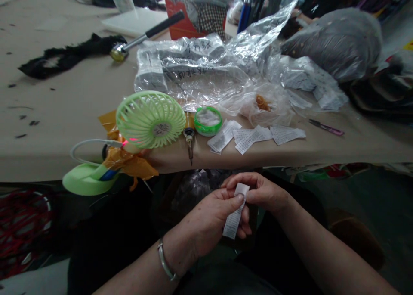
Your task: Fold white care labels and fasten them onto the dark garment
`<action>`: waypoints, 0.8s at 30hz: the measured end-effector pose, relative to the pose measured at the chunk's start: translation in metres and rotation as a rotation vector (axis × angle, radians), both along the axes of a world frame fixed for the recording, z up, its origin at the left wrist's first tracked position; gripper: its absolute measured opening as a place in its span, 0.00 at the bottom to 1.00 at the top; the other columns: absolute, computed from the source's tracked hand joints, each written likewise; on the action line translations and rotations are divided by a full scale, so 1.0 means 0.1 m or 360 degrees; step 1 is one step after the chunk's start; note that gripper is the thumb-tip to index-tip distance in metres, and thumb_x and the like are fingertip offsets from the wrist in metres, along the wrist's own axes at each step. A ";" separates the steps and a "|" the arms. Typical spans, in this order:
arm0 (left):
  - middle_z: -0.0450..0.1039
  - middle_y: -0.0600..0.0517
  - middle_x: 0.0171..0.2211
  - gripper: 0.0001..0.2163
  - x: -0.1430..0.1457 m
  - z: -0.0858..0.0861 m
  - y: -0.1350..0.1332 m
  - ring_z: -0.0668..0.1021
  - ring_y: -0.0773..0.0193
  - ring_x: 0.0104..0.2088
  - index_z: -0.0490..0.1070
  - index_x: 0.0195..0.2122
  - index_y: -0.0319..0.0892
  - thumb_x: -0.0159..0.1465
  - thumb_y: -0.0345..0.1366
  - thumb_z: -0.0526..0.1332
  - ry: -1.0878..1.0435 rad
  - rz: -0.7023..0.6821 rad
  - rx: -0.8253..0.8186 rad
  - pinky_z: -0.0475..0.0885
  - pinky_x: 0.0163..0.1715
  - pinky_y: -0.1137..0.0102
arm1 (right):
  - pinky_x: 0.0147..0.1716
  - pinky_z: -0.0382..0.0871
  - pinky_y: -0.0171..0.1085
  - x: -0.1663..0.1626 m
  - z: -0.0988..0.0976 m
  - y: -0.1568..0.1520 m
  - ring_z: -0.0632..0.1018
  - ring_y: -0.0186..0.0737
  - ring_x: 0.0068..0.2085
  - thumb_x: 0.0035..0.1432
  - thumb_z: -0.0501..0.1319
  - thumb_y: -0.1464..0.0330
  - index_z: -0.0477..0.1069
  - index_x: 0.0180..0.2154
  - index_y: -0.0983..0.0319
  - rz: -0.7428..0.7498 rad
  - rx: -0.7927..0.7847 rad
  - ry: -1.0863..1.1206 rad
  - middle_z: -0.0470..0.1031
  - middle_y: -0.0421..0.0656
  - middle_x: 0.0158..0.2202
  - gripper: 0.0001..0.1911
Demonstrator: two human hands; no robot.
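Observation:
My left hand point(216, 213), with a metal bangle at its wrist, holds a narrow white printed label point(232, 222), its thumb pressed on the upper half. Curled fingers of my right hand point(263, 193) meet the label's upper end, and the thumb lies against its right edge. Both hands are in front of the table edge, above my lap. On the table beyond them lie more printed labels in a first stack point(224, 136), a fanned middle group point(252, 136) and a right-hand group point(288, 134).
Near the edge are a green fan point(151, 119), a soldering-iron-like tool point(189, 142), a green-rimmed tub point(208, 121) and purple-handled snips point(326, 127). Behind lie clear plastic bags point(206, 77), a hammer point(145, 35), black fabric point(71, 54) and a stuffed grey bag point(338, 43). Another person sits at the far right.

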State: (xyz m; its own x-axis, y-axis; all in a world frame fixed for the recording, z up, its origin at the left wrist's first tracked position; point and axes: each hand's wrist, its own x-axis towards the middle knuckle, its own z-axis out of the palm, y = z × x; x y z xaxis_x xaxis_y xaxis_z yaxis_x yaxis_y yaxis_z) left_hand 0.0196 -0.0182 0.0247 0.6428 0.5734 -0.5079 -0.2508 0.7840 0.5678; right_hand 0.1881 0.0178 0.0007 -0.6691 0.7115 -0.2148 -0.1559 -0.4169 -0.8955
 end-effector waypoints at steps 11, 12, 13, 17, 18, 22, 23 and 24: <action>0.68 0.54 0.23 0.09 -0.09 -0.03 0.01 0.73 0.71 0.20 0.69 0.33 0.36 0.62 0.38 0.59 0.0047 0.0295 -0.0045 0.67 0.21 0.76 | 0.51 0.67 0.40 -0.10 0.17 -0.22 0.72 0.42 0.51 0.60 0.58 0.67 0.66 0.53 0.60 -0.0361 0.1526 -0.1079 0.70 0.48 0.50 0.18; 0.68 0.54 0.23 0.09 -0.10 -0.03 0.00 0.73 0.71 0.20 0.69 0.33 0.36 0.62 0.38 0.59 0.0048 0.0299 -0.0038 0.67 0.21 0.76 | 0.51 0.67 0.41 -0.11 0.15 -0.22 0.72 0.43 0.51 0.60 0.58 0.67 0.66 0.53 0.60 -0.0372 0.1531 -0.1082 0.70 0.48 0.50 0.18; 0.68 0.54 0.23 0.09 -0.11 -0.04 0.00 0.73 0.71 0.20 0.69 0.33 0.36 0.62 0.38 0.58 0.0050 0.0306 -0.0031 0.67 0.21 0.76 | 0.51 0.67 0.41 -0.13 0.14 -0.22 0.72 0.43 0.51 0.60 0.58 0.67 0.66 0.53 0.60 -0.0403 0.1507 -0.1067 0.71 0.48 0.50 0.19; 0.67 0.55 0.22 0.09 -0.17 -0.02 -0.03 0.72 0.71 0.21 0.68 0.33 0.38 0.62 0.40 0.58 0.0093 0.0360 0.0037 0.66 0.21 0.77 | 0.45 0.70 0.38 -0.24 0.11 -0.19 0.76 0.40 0.45 0.59 0.59 0.66 0.68 0.50 0.58 -0.0575 0.1002 -0.0823 0.75 0.44 0.44 0.16; 0.67 0.55 0.22 0.09 -0.19 -0.01 -0.03 0.72 0.71 0.21 0.68 0.33 0.38 0.62 0.40 0.58 0.0122 0.0384 0.0060 0.65 0.21 0.77 | 0.41 0.71 0.36 -0.28 0.11 -0.18 0.77 0.38 0.41 0.58 0.60 0.65 0.69 0.47 0.58 -0.0604 0.0813 -0.0728 0.76 0.42 0.41 0.14; 0.67 0.56 0.21 0.09 -0.24 0.04 -0.04 0.70 0.72 0.20 0.68 0.31 0.39 0.63 0.40 0.56 0.0333 0.0479 0.0158 0.63 0.21 0.77 | 0.28 0.69 0.30 -0.45 0.08 -0.11 0.74 0.31 0.26 0.54 0.64 0.63 0.72 0.34 0.62 -0.0626 0.0264 -0.0393 0.74 0.38 0.27 0.09; 0.67 0.55 0.21 0.10 -0.25 0.05 -0.04 0.70 0.72 0.20 0.67 0.30 0.39 0.63 0.40 0.55 0.0382 0.0492 0.0185 0.63 0.22 0.76 | 0.26 0.68 0.30 -0.49 0.08 -0.09 0.73 0.30 0.24 0.53 0.64 0.63 0.71 0.32 0.62 -0.0610 0.0199 -0.0348 0.73 0.37 0.25 0.09; 0.67 0.55 0.20 0.11 -0.27 0.05 -0.04 0.69 0.72 0.20 0.67 0.28 0.39 0.63 0.40 0.55 0.0423 0.0503 0.0217 0.63 0.22 0.76 | 0.24 0.68 0.30 -0.54 0.08 -0.08 0.72 0.29 0.22 0.53 0.64 0.63 0.71 0.31 0.62 -0.0585 0.0155 -0.0319 0.72 0.36 0.23 0.09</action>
